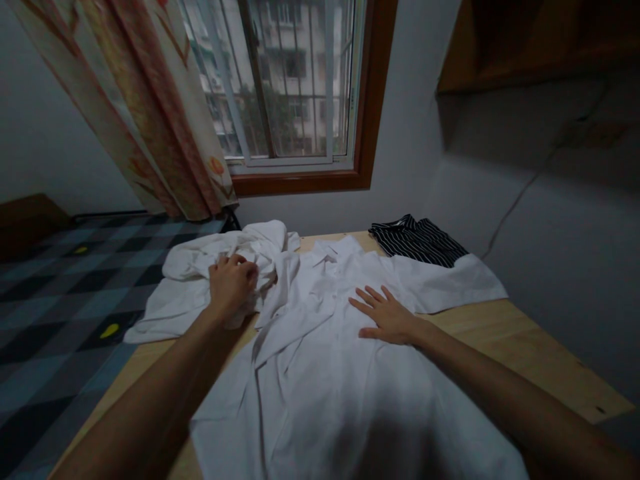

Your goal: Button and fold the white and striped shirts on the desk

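Observation:
A white button-up shirt (pixel 345 373) lies front up, its collar toward the window. One sleeve stretches to the right, and the cloth on its left side is folded and wrinkled. My right hand (pixel 385 317) rests on the chest of the shirt, palm down with fingers spread. At the left, my left hand (pixel 233 283) is curled into a crumpled white garment (pixel 185 300), its fingers bent around a bit of the cloth. The fingertips are partly hidden, as is where this garment meets the shirt's left side.
Both white garments lie on a pale wooden table (pixel 530 353). A black-and-white striped garment (pixel 420 240) is at the back right corner. To the left stands a bed with a checked cover (pixel 65 307). Ahead are a curtain (pixel 165 113) and a window (pixel 285 87); a shelf (pixel 540 47) hangs upper right.

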Available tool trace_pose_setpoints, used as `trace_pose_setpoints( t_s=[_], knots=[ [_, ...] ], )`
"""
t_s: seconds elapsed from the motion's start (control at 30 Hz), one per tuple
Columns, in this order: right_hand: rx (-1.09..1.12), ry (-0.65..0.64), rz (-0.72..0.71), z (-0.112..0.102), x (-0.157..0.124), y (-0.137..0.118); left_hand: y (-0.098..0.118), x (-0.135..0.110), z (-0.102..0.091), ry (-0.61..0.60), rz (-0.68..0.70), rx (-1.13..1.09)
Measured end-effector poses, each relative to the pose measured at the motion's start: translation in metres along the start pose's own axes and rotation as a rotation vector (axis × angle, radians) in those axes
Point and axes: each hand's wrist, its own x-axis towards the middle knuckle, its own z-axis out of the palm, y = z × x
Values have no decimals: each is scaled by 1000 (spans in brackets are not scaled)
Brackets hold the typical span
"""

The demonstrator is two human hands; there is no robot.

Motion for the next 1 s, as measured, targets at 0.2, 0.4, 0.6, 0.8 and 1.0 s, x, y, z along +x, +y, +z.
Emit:
trace_pose_setpoints(
  t_s=[0.2, 0.4, 0.6, 0.8, 1.0],
  knots=[
    [1, 21, 1, 3, -5, 2, 11, -2, -1, 153, 166, -48],
    [16, 35, -8, 3, -8, 3, 49, -28, 3, -260, 78, -78],
    [53, 27, -1, 3, -11, 5, 108, -65, 11, -498, 376, -241],
    [257, 101, 176, -6, 12, 5, 133, -85, 15, -530, 518, -276],
    [298, 280, 112, -26, 103, -26, 132, -89, 15, -404, 513, -359]
  ],
)
